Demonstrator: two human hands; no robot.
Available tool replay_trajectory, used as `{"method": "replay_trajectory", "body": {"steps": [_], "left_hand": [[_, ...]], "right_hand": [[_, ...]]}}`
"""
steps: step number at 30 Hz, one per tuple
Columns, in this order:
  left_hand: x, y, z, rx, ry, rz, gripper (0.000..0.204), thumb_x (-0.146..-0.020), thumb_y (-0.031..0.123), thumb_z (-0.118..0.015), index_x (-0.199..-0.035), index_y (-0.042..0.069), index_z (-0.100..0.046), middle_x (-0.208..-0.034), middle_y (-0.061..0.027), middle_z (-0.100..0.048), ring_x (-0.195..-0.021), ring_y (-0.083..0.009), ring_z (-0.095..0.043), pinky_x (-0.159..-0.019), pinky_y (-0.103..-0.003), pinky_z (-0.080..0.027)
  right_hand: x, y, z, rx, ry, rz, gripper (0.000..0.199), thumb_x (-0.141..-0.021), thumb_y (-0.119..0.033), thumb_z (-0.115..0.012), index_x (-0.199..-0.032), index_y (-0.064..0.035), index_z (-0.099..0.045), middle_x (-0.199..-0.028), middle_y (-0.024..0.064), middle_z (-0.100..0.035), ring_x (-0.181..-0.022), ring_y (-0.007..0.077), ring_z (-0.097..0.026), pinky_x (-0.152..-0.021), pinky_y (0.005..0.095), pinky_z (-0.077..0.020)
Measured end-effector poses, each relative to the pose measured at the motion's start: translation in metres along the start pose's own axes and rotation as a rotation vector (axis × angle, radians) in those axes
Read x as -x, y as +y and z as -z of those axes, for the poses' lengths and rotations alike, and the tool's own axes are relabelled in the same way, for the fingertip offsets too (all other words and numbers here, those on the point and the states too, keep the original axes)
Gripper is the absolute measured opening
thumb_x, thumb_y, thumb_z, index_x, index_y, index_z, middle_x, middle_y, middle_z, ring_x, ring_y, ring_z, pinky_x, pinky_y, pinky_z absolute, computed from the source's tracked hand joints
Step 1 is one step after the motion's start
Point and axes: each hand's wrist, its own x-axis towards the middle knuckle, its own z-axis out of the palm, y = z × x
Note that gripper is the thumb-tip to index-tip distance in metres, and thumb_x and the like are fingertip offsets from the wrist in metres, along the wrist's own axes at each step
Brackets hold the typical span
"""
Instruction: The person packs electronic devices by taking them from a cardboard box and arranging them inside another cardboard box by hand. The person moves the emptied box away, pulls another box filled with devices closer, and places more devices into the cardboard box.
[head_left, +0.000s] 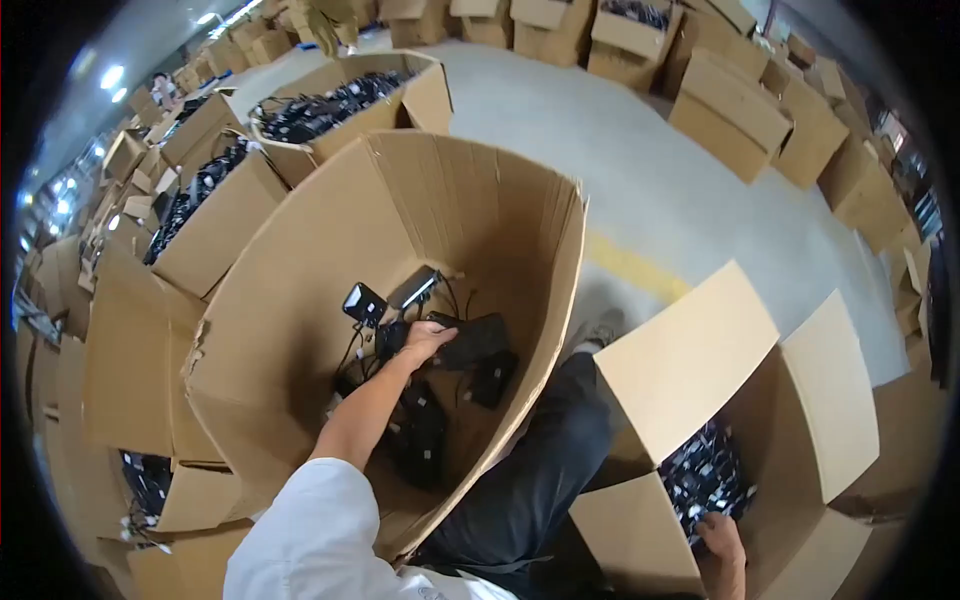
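Observation:
My left arm reaches down into a large, deep cardboard box (300,230). At its bottom, my left hand (428,340) is closed on the edge of a black power adapter (478,340). Around it lie more black power adapters (422,425) with tangled cables, and a glossy one (363,303) stands out on the left. On my right, my right hand (720,537) is inside a smaller open box (790,440), over a heap of small black and white plugs or adapters (705,470). Its fingers are curled; what they hold, if anything, is hidden.
My leg (530,470) stands between the two boxes. Open cartons of black cabled items (335,105) crowd the left and back left. More cartons (735,110) line the far side, past a grey floor (620,150) with a yellow stripe. A person (325,20) stands far off.

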Motion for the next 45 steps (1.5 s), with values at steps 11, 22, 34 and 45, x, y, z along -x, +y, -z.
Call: {"method": "replay_trajectory", "body": {"steps": [11, 22, 34, 45], "left_hand": [[0.121, 0.267, 0.121, 0.795, -0.239, -0.613, 0.034, -0.094, 0.029, -0.067, -0.107, -0.002, -0.065, -0.096, -0.0063, -0.067, -0.082, -0.0141, -0.064, -0.069, -0.031, -0.057], [0.288, 0.445, -0.118, 0.498, -1.094, -0.784, 0.033, -0.086, 0.036, -0.076, -0.090, 0.004, -0.068, -0.080, 0.0000, -0.062, -0.073, -0.0094, -0.059, -0.062, -0.025, -0.050], [0.263, 0.415, -0.281, 0.212, -1.015, -0.425, 0.039, -0.096, 0.039, -0.061, -0.088, 0.001, -0.059, -0.078, -0.0068, -0.059, -0.069, -0.0160, -0.060, -0.055, -0.036, -0.049], [0.278, 0.364, -0.343, 0.597, -0.610, -0.531, 0.032, -0.083, 0.023, -0.075, -0.102, 0.000, -0.066, -0.088, -0.0090, -0.068, -0.084, -0.0142, -0.061, -0.073, -0.031, -0.049]], "right_hand": [[0.057, -0.153, 0.092, -0.545, 0.339, 0.430, 0.035, -0.093, -0.018, -0.061, -0.116, 0.0090, -0.062, -0.099, 0.0121, -0.069, -0.092, 0.0176, -0.065, -0.083, 0.0287, -0.0510], [0.084, -0.198, 0.137, -1.815, 0.326, 0.982, 0.057, -0.093, -0.042, -0.057, -0.137, -0.0074, -0.050, -0.134, 0.0087, -0.057, -0.122, 0.0239, -0.055, -0.103, 0.0410, -0.0453], [0.110, -0.079, 0.129, -1.274, 1.171, 0.116, 0.042, -0.092, -0.012, -0.062, -0.131, 0.0031, -0.053, -0.128, 0.0231, -0.056, -0.108, 0.0353, -0.060, -0.078, 0.0440, -0.0603], [0.106, -0.193, 0.127, 0.364, 1.273, 0.044, 0.036, -0.091, -0.016, -0.065, -0.123, 0.0001, -0.060, -0.117, 0.0146, -0.067, -0.101, 0.0262, -0.068, -0.079, 0.0333, -0.0586]]}}
